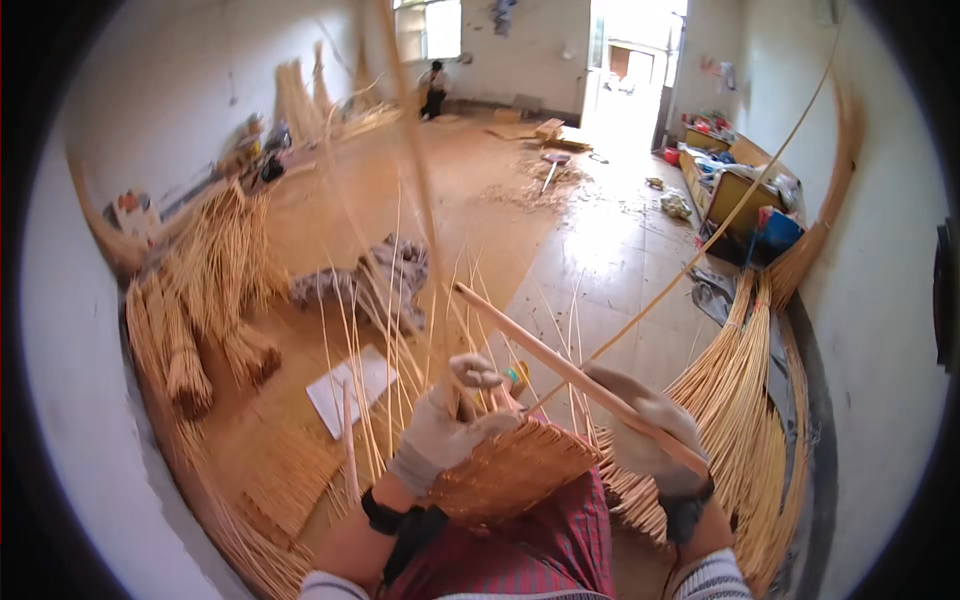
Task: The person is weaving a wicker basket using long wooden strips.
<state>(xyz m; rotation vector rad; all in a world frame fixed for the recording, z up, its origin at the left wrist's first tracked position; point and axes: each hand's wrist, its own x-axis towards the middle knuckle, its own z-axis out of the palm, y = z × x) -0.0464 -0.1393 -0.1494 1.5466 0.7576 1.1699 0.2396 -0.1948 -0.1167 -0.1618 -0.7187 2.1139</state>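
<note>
Both my hands wear pale work gloves. My left hand (445, 430) is closed round the upright rods at the edge of a woven wicker panel (525, 465), which rests tilted on my lap. Long thin rods stand up from that edge, one of them blurred. To the right, my right hand (650, 425) grips a thick peeled stick (560, 365) that slants up to the left and ends in a dark tip. A long thin wicker rod (690, 262) runs from the panel's edge past this hand toward the upper right; whether the fingers hold it too is hidden.
Bundles of wicker rods (200, 290) lie at the left, with more bundles (730, 385) close on the right. On the floor are a white sheet (348, 390), a grey cloth (400, 275) and another woven panel (285, 485). Far off, a person (434, 92) is near the wall.
</note>
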